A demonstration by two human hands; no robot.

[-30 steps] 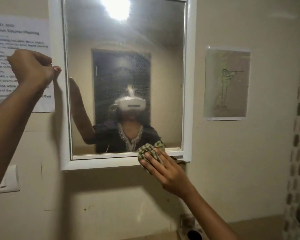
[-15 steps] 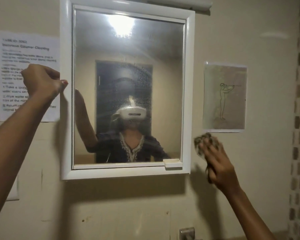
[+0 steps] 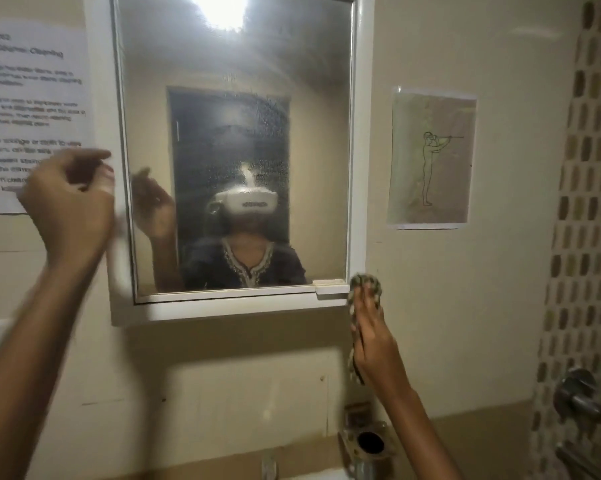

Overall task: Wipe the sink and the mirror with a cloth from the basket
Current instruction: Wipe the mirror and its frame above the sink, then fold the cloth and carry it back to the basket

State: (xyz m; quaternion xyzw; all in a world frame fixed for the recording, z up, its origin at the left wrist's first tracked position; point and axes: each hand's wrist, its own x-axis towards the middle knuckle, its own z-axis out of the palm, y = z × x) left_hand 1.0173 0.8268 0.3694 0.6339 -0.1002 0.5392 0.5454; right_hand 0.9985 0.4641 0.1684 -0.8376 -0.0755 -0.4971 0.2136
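A white-framed mirror (image 3: 319, 133) hangs on the wall, and its glass is hazy with fine droplets in the middle. My right hand (image 3: 373, 341) is shut on a bunched green-checked cloth (image 3: 365, 283). The cloth's top presses against the frame's lower right corner, beside a small white tab. My left hand (image 3: 68, 206) is blurred, with loosely curled fingers holding nothing. It hovers at the frame's left edge, and its reflection shows in the glass. A metal tap (image 3: 370, 443) sits below the mirror. The sink is almost entirely out of view.
A printed instruction sheet (image 3: 32, 98) is taped left of the mirror. To the right hang a drawing of a figure (image 3: 430, 157), a strip of mosaic tiles (image 3: 590, 202) and a metal shower valve (image 3: 576, 393).
My right hand carried the cloth from the mirror's bottom edge out to the wall, then back to the lower right corner. My left hand let go of the left frame edge and is moving.
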